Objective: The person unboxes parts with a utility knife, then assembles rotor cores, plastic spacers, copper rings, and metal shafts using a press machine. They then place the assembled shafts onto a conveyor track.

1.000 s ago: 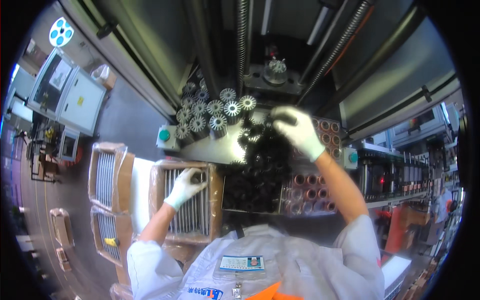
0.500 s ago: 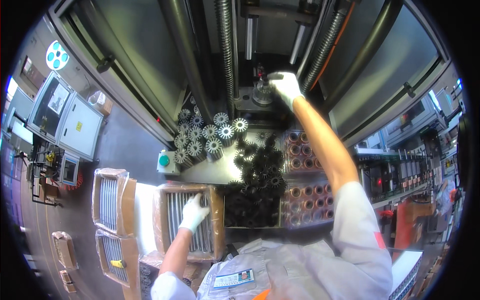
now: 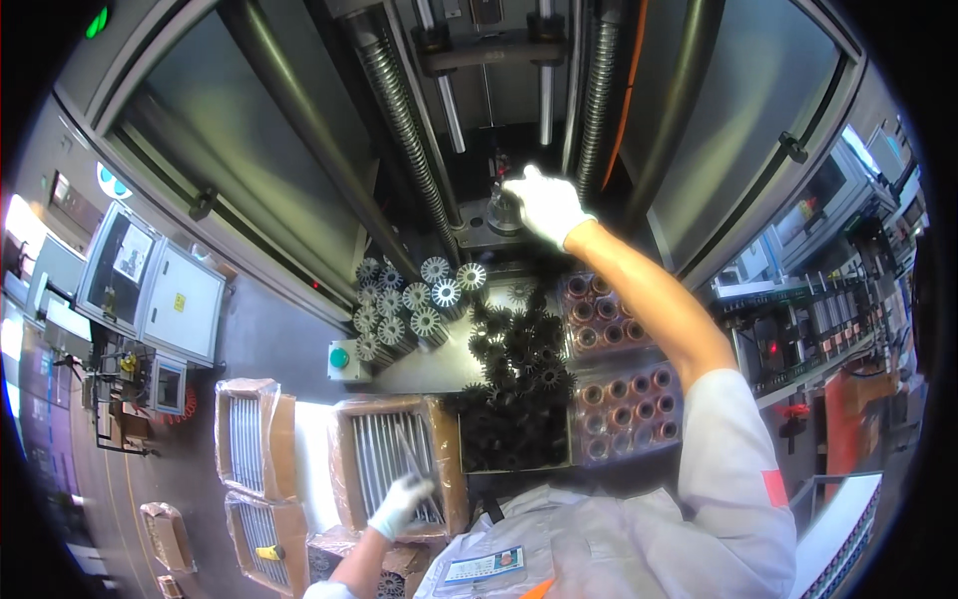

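Note:
My left hand, in a white glove, is closed round a thin metal rod. The rod slants above a plastic-lined cardboard box full of similar rods lying side by side. My right hand, also gloved, reaches forward into the machine. Its fingers are bent together beside a round metal fixture at the foot of the press. What those fingers hold, if anything, is hidden.
Slotted metal cores stand grouped left of a pile of black toothed parts. Right of it are clear trays of copper-coloured rings. A green button box stands at the left. Steel columns flank the press.
My left hand has drawn back toward me, lifting a rod off the box's rows. My right hand stays by the fixture, its fingers lower. The whole view has shifted.

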Tool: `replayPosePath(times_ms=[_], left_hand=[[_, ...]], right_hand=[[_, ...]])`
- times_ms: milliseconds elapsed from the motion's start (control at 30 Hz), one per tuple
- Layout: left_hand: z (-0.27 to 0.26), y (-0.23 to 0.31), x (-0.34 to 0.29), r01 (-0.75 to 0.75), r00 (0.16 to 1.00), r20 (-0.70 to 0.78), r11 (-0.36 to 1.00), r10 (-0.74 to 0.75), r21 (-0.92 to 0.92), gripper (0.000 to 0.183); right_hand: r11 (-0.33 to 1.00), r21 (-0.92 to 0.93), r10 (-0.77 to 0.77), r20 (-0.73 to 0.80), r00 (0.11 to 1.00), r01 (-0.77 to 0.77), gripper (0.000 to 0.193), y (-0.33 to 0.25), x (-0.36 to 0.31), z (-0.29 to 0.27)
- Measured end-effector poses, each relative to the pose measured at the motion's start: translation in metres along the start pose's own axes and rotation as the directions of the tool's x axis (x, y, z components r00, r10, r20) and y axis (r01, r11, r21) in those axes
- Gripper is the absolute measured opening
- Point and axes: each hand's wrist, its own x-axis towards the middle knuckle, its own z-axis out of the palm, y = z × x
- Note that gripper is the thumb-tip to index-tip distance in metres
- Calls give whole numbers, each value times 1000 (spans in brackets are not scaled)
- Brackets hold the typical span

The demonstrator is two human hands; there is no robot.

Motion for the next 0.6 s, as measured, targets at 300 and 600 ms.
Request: replayPosePath(times_ms=[300,600], left_hand=[[29,222,-3,-408,899,99,899,426,-158,66],[157,511,128,-944,271,-95,284,958,170,22]], right_hand=[[804,575,184,1,983,-151,30,-15,-112,-16],[755,556,387,50,921,-347,25,25,-265,-100]])
